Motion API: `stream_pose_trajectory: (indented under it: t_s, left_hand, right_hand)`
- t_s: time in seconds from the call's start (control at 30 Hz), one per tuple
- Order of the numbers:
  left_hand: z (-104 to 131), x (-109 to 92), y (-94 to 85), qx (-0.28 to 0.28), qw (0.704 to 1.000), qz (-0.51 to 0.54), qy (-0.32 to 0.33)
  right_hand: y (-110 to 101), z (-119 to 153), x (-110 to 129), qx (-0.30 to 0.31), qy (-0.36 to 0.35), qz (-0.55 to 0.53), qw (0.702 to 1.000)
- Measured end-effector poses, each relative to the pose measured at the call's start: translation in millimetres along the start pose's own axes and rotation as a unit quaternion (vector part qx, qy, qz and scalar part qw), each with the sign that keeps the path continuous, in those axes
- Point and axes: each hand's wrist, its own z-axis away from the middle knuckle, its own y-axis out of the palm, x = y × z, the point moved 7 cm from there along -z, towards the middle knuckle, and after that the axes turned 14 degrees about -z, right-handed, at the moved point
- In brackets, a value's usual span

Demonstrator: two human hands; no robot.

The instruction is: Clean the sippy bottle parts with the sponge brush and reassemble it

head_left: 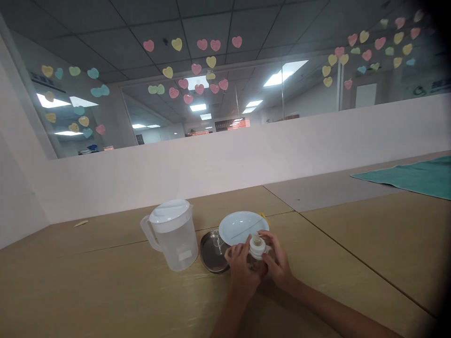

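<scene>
Between my two hands is a small bottle with a white, ringed top point(257, 247); its body is mostly hidden by the fingers. My left hand point(244, 268) wraps round its left side, closed on it. From the right, my right hand point(279, 264) grips it, fingers at the white top. Just behind the bottle lies a shallow white bowl point(239, 224) with a thin line like a rod across it. A metal tray point(211, 256) with a small clear object in it sits to the left, partly covered by the bowl's edge and my left hand.
A clear plastic pitcher point(178, 246) with a white lid stands left of the tray. Something yellow point(264, 218) shows behind the bowl. A green cloth point(419, 176) lies at the far right. A low white wall point(211, 164) under a window bounds the table's back.
</scene>
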Motion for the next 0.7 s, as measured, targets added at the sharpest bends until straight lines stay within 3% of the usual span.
stream_pose_trajectory:
  t_s: [0.07,0.2,0.5,0.7]
  left_hand:
    - [2.2,-1.0,0.1,-0.012,1.000,0.002,-0.001]
    - [5.6,-1.8,0.7,-0.016,1.000,0.010,-0.008]
    - [3.4,2.7,-0.9,-0.017,0.999,0.029,-0.002]
    - [-0.2,3.5,0.0,-0.032,0.999,-0.001,0.011]
  right_hand:
    - [-0.7,-2.4,-3.7,0.014,0.011,0.039,0.999]
    - [2.8,-4.8,-0.8,0.064,-0.039,0.084,0.994]
    - [7.2,-3.9,1.5,0.056,-0.009,0.123,0.991]
    - [9.1,-9.2,13.6,0.043,-0.032,0.135,0.989]
